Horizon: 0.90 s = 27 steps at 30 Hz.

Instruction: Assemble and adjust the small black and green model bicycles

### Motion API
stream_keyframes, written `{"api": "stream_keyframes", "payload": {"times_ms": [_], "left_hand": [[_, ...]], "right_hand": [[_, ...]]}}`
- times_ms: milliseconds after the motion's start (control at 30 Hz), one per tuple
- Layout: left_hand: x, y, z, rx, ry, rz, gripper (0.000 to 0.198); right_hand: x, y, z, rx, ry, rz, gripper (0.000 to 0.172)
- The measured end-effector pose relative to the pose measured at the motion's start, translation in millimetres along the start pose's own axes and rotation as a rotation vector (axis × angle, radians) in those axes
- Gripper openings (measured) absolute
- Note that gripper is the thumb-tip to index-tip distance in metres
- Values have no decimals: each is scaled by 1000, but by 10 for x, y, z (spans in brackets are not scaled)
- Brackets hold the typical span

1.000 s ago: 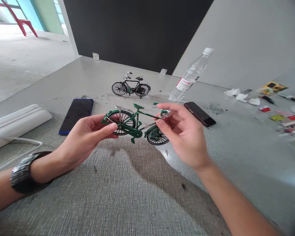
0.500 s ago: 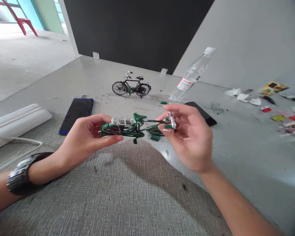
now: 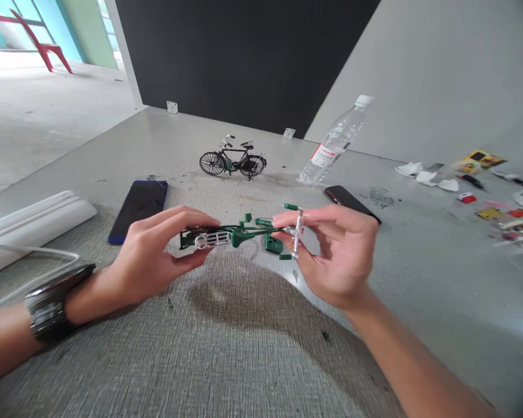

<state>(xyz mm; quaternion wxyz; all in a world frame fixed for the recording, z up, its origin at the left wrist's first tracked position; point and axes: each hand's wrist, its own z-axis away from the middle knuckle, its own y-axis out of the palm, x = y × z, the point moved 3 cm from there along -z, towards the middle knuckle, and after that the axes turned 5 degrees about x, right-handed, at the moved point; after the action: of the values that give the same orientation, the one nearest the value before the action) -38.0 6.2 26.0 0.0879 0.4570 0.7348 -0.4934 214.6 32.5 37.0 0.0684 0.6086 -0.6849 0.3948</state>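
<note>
A green model bicycle is held above the table between my two hands, seen from above with its saddle facing up. My left hand grips the rear end, thumb on the near side and fingers on the far side, beside the silver rear rack. At the front, my right hand pinches the bicycle just below the silver handlebar with its green grips. Much of the wheels is hidden by my fingers and by the angle. Farther back, a black model bicycle stands upright on the table.
A blue-edged phone lies at left, near a white casing with a cable. At right are a dark phone, a clear plastic bottle and several small coloured parts. A black panel rises behind the table.
The green bicycle has been rolled from a side-tilted view to a top view, its handlebar now lying across my right hand. Both hands keep hold of it.
</note>
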Motion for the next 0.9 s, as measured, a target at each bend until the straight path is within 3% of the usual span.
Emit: {"api": "stream_keyframes", "payload": {"times_ms": [233, 333, 400, 500, 533, 600, 667, 733, 900], "left_hand": [[77, 23, -96, 53, -77, 11, 20], [126, 4, -121, 53, -140, 33, 20], [164, -5, -133, 71, -191, 37, 22], [224, -9, -138, 99, -249, 54, 28], [242, -5, -137, 110, -256, 61, 30], [268, 8, -134, 127, -252, 69, 31], [281, 22, -131, 126, -230, 60, 30], [284, 35, -132, 113, -204, 43, 29], [268, 58, -154, 111, -183, 5, 20]], "right_hand": [[-91, 114, -84, 82, 187, 12, 40], [-122, 92, -177, 122, 199, 5, 39], [-131, 34, -273, 215, 198, -27, 45], [-184, -103, -478, 494, 222, -54, 63], [-226, -169, -571, 548, 214, -57, 57], [-385, -320, -802, 499, 223, -22, 41], [-627, -454, -1059, 316, 244, 142, 28], [-906, -487, -1294, 258, 252, 332, 21], [-1614, -282, -1705, 467, 343, 436, 33]]}}
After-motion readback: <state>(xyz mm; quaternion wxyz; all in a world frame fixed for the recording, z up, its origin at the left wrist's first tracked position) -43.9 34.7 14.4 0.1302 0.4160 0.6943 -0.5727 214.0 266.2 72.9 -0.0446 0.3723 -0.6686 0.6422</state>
